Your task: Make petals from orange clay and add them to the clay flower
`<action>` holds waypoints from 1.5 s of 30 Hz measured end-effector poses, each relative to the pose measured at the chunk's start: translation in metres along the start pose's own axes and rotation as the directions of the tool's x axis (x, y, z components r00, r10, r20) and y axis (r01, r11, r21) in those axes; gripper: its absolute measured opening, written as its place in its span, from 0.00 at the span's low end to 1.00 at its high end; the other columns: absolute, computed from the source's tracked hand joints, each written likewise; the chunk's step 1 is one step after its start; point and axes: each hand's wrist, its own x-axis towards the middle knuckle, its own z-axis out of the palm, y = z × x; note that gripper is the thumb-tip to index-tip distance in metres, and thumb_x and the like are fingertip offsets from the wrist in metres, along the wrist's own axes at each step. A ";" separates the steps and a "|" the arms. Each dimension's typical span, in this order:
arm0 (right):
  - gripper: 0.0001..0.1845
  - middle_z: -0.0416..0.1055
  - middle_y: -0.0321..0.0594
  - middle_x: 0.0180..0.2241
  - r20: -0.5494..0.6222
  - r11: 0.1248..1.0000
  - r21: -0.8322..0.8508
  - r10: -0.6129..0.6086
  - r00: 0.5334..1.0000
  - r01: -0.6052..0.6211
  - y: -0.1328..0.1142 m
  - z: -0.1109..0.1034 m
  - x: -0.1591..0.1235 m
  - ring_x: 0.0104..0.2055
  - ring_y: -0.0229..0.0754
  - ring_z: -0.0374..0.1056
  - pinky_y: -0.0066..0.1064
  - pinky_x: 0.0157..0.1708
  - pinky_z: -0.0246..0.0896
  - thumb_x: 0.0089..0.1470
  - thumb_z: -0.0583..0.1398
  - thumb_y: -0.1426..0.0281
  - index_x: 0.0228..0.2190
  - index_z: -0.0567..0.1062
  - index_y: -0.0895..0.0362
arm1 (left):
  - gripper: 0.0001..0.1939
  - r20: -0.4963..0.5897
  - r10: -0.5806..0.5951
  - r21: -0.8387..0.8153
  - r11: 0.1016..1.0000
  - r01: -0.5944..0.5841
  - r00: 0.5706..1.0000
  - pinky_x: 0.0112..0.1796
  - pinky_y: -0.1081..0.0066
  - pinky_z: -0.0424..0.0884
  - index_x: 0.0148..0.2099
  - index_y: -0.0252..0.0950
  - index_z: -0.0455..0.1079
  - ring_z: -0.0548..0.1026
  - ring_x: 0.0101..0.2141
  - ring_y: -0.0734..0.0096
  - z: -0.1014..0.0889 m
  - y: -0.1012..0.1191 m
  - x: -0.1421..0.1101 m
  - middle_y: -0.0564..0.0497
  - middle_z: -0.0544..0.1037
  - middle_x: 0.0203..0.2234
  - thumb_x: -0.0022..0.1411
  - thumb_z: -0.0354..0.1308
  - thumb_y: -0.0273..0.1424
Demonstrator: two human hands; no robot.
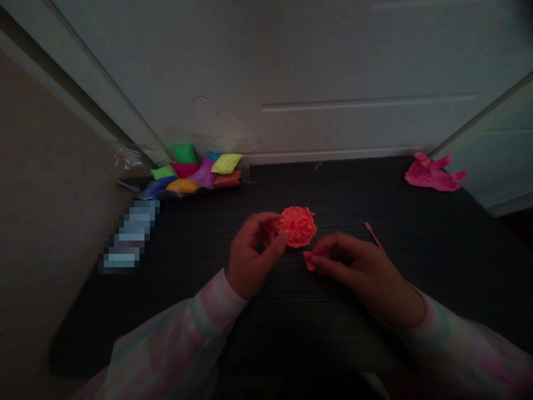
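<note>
A bright orange-pink clay flower (297,225) with layered petals rests on the dark striped table (416,266) in the middle. My left hand (252,253) curls round its left side, thumb and fingers touching the petals. My right hand (358,266) lies just below and right of the flower, fingertips pinched on a small orange clay piece (308,261). A thin pink modelling tool (373,235) lies on the table right behind my right hand.
Several coloured clay packets (195,172) in a clear bag lie at the back left by the wall. A crumpled pink wrapper (433,173) sits at the back right. A blurred-out object (129,236) lies at the table's left edge.
</note>
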 end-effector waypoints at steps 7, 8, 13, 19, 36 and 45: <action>0.05 0.73 0.35 0.29 -0.071 0.977 0.212 -0.004 0.997 0.019 -0.007 0.006 0.007 0.31 0.36 0.69 0.29 0.32 0.66 0.47 0.59 0.69 0.30 0.72 0.54 | 0.04 0.188 -0.237 -0.236 0.931 0.278 0.953 0.28 0.73 0.70 0.31 0.37 0.69 0.72 0.24 0.76 0.003 0.014 -0.005 0.54 0.75 0.23 0.48 0.59 0.27; 0.06 0.74 0.35 0.29 -0.077 0.973 0.230 -0.004 0.997 0.022 -0.006 0.006 0.007 0.31 0.37 0.70 0.29 0.32 0.66 0.46 0.60 0.69 0.31 0.72 0.54 | 0.03 0.182 -0.267 -0.234 0.923 0.305 0.946 0.27 0.73 0.70 0.29 0.36 0.69 0.71 0.22 0.76 0.003 0.013 -0.004 0.54 0.75 0.21 0.48 0.59 0.26; 0.09 0.73 0.35 0.29 -0.091 0.942 0.336 0.045 0.995 -0.012 0.000 0.006 0.007 0.32 0.37 0.70 0.30 0.33 0.66 0.44 0.61 0.68 0.32 0.70 0.54 | 0.03 0.156 -0.322 -0.331 0.874 0.357 0.934 0.27 0.72 0.71 0.28 0.35 0.69 0.72 0.22 0.75 0.005 0.007 -0.002 0.54 0.75 0.20 0.47 0.60 0.27; 0.06 0.72 0.35 0.26 -0.033 0.982 0.185 0.043 0.999 -0.036 0.003 0.009 0.005 0.28 0.35 0.66 0.28 0.27 0.62 0.47 0.59 0.67 0.28 0.72 0.56 | 0.03 0.148 -0.325 -0.347 0.867 0.357 0.934 0.29 0.75 0.71 0.29 0.36 0.70 0.73 0.23 0.78 0.009 0.007 -0.005 0.56 0.76 0.22 0.48 0.60 0.26; 0.04 0.70 0.38 0.26 -0.049 0.799 -0.459 -0.459 0.887 0.388 0.011 0.005 0.003 0.29 0.36 0.66 0.28 0.30 0.61 0.48 0.55 0.75 0.29 0.69 0.58 | 0.05 0.233 0.159 0.230 0.950 -0.213 0.959 0.35 0.73 0.70 0.33 0.34 0.72 0.75 0.31 0.73 0.005 0.009 -0.010 0.50 0.78 0.29 0.51 0.58 0.25; 0.05 0.71 0.40 0.28 0.008 0.811 -0.407 -0.457 0.889 0.421 0.011 0.007 0.001 0.30 0.37 0.66 0.28 0.31 0.61 0.50 0.54 0.76 0.30 0.69 0.59 | 0.04 0.162 -0.003 0.126 0.992 -0.018 0.987 0.32 0.76 0.70 0.29 0.35 0.73 0.75 0.28 0.75 0.007 0.011 -0.016 0.53 0.78 0.26 0.50 0.58 0.24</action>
